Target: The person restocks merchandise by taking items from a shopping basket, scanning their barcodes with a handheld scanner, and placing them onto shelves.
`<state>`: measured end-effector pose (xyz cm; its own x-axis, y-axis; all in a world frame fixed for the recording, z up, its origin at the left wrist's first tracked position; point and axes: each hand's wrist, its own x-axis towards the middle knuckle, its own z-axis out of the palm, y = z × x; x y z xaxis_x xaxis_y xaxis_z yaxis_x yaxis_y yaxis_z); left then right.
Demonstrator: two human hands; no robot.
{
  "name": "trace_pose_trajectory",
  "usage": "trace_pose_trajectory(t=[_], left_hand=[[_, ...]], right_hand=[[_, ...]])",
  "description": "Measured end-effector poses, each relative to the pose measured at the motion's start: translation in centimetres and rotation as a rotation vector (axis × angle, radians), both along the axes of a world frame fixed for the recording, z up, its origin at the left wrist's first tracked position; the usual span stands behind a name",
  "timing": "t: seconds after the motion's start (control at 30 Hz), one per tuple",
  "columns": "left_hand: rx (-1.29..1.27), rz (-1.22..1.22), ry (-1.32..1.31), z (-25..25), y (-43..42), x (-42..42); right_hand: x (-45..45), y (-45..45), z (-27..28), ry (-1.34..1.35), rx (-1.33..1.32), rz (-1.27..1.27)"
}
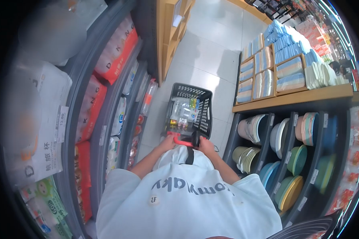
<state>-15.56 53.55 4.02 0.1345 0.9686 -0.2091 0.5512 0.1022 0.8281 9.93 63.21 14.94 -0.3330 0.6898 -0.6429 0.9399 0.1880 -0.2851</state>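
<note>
A black perforated shopping basket [206, 115] stands in front of me, low over the floor. Inside it lie several items in clear and white packaging [184, 112], with yellow and green parts; their kind is hard to make out. At the near end is a red handle [182, 142], with a black round part [195, 138] near its right side. My left hand [169, 141] is closed on the handle's left end. On the right, my right hand [205, 145] is closed at the other end beside the black part, its fingers partly hidden.
Shelves of red and white packs [92, 105] run close along my left. To my right, a rack holds stacked plastic basins [253, 129] below a wooden display of folded blue and white cloths [291, 71]. The tiled aisle [205, 51] runs ahead between them, past a wooden shelf end [171, 36].
</note>
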Motion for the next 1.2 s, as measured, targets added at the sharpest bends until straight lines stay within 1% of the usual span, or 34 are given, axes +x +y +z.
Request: trace_pose_trajectory(t=[0.03, 0.07, 0.1, 0.13, 0.17, 0.2, 0.23, 0.3, 0.33, 0.4, 0.47, 0.53, 0.57, 0.6, 0.67, 0.7, 0.77, 0.8, 0.87, 0.9, 0.97, 1.0, 1.07, 1.1, 1.2], left_hand=[[-0.004, 0.076, 0.004, 0.8, 0.8, -0.5], [-0.014, 0.063, 0.013, 2.6, 2.3, -0.4], [-0.047, 0.149, -0.139, 5.2, 4.5, 0.0], [-0.082, 0.236, -0.291, 8.1, 6.9, 0.5], [-0.118, 0.254, -0.462, 11.7, 9.4, 1.0], [-0.152, 0.276, -0.633, 15.5, 11.9, 1.5], [-0.162, 0.272, -0.629, 18.4, 14.2, 1.9], [0.021, 0.204, -0.873, 23.9, 18.4, 2.6], [0.023, 0.206, -0.865, 27.5, 19.9, 2.9], [0.400, 0.095, -1.003, 35.2, 22.6, 3.3], [0.587, -0.019, -1.153, 42.3, 23.7, 4.3], [0.762, -0.097, -1.385, 49.4, 23.3, 6.7], [0.830, -0.094, -1.393, 51.7, 23.2, 8.1], [0.896, -0.088, -1.402, 53.4, 23.3, 9.5], [0.810, -0.147, -1.522, 55.0, 24.2, 12.3], [0.807, -0.141, -1.506, 55.4, 24.0, 13.8], [0.789, -0.030, -1.614, 56.1, 24.0, 16.3], [0.784, -0.010, -1.604, 55.7, 25.6, 18.2], [1.210, 0.067, -1.743, 54.8, 29.0, 21.6], [1.215, 0.076, -1.736, 54.7, 29.7, 21.7], [1.080, -0.018, -1.728, 54.7, 31.0, 21.2], [1.092, -0.020, -1.728, 55.1, 31.2, 21.5], [0.938, 0.309, -1.703, 56.4, 30.9, 22.2], [0.935, 0.332, -1.711, 55.8, 31.9, 22.0], [1.208, -0.038, -1.562, 53.5, 36.8, 19.9]], right_hand=[[-0.2, 0.3, 0.1, 0.017, 0.033, -0.049], [-0.7, 0.7, 1.3, 0.031, 0.073, -0.100], [-0.9, 1.1, 1.0, 0.038, 0.063, -0.114], [-0.9, 1.6, 0.6, 0.095, 0.157, -0.140], [-1.1, 2.1, 0.2, 0.147, 0.252, -0.165], [-1.7, 3.2, 1.3, 0.150, 0.273, -0.168], [-2.0, 4.3, 1.0, 0.151, 0.265, -0.176], [-2.2, 6.9, 0.6, 0.152, 0.327, -0.161], [-2.4, 8.6, 0.4, 0.170, 0.314, -0.172], [-2.6, 12.1, -0.6, 0.154, 0.301, -0.159], [-2.5, 15.7, -0.6, 0.138, 0.298, -0.104], [-2.6, 19.0, -1.0, 0.172, 0.287, -0.125], [-2.7, 20.7, -1.4, 0.182, 0.276, -0.145], [-2.8, 22.2, -1.0, 0.188, 0.296, -0.101], [-2.5, 25.0, -1.4, 0.235, 0.329, -0.084], [-2.5, 26.4, -1.7, 0.260, 0.369, -0.074], [-2.5, 29.2, -2.3, 0.274, 0.359, -0.067], [-2.3, 30.6, -2.6, 0.260, 0.377, -0.056], [-1.4, 31.1, -3.3, 0.240, 0.362, -0.032], [-1.2, 32.4, -3.2, 0.254, 0.388, -0.032], [-0.9, 34.7, -2.5, 0.268, 0.427, -0.022], [-0.6, 35.6, -2.3, 0.269, 0.429, -0.004], [-0.5, 37.4, -2.2, 0.260, 0.426, 0.024], [-0.5, 38.2, -2.4, 0.288, 0.459, 0.043], [0.2, 39.4, -2.7, 0.276, 0.448, 0.068]])
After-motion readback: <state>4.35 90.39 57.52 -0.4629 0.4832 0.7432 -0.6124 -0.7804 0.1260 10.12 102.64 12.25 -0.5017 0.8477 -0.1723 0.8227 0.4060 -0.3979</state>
